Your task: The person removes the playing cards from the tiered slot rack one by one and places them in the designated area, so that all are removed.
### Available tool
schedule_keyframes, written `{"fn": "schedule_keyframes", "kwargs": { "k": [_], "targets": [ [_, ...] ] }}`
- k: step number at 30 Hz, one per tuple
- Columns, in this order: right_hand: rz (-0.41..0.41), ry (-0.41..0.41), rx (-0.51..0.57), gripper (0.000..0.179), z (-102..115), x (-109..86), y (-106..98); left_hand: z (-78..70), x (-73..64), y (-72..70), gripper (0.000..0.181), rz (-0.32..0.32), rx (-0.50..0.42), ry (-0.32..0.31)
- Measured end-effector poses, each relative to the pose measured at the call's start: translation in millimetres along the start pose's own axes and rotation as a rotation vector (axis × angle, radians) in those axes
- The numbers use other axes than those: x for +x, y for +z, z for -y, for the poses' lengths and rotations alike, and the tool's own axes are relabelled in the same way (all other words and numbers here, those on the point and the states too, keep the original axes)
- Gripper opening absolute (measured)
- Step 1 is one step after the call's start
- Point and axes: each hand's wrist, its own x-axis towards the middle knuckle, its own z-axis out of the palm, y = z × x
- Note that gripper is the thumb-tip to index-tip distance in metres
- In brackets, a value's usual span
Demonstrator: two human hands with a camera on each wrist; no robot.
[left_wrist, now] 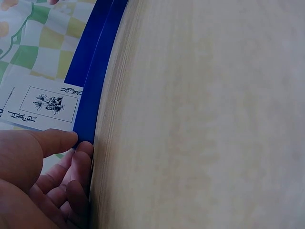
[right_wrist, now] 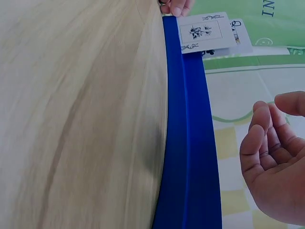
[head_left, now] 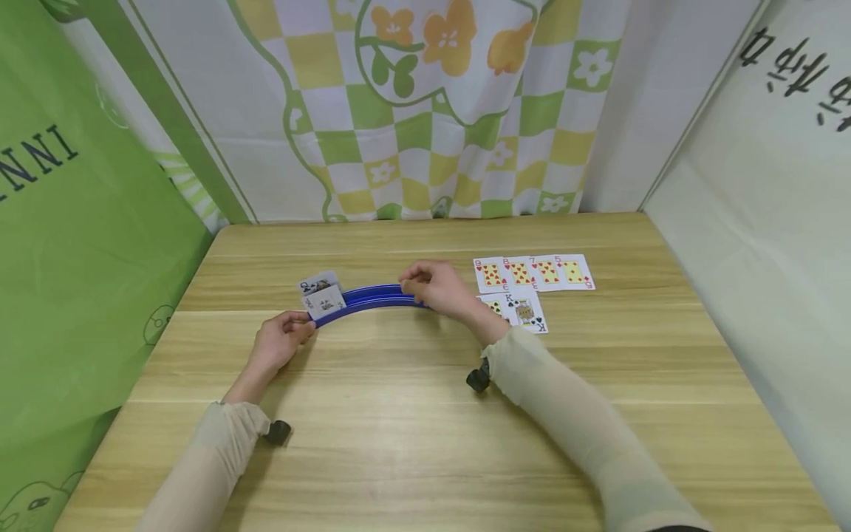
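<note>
A curved blue card holder [head_left: 372,297] stands on the table, slotted along its length. Two cards stand at its left end: a joker card [head_left: 325,303] in front and a queen card [head_left: 319,282] behind. My left hand [head_left: 279,341] pinches that end of the holder between thumb and fingers, just beside the joker. Over the holder's right part is my right hand [head_left: 435,288], hiding that end in the head view. Its fingers [right_wrist: 259,138] are loosely bent, with nothing between them and the thumb in the right wrist view.
At the right rear lies a face-up row of overlapping cards [head_left: 518,274], with hearts and a five of diamonds. Below it lie a king of spades [head_left: 525,312] and another card partly behind my right wrist. A checked curtain [head_left: 425,148] hangs past the wooden table [head_left: 399,443].
</note>
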Motion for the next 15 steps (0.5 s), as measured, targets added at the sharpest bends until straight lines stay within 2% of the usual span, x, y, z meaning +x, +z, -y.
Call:
{"fn": "schedule_keyframes", "kwargs": {
  "k": [15],
  "targets": [
    [0.021,-0.032,0.072,0.02,8.2,7.6,19.3,-1.9,-0.9,-0.8,0.039,0.011,-0.004,-0.015]
  ]
}}
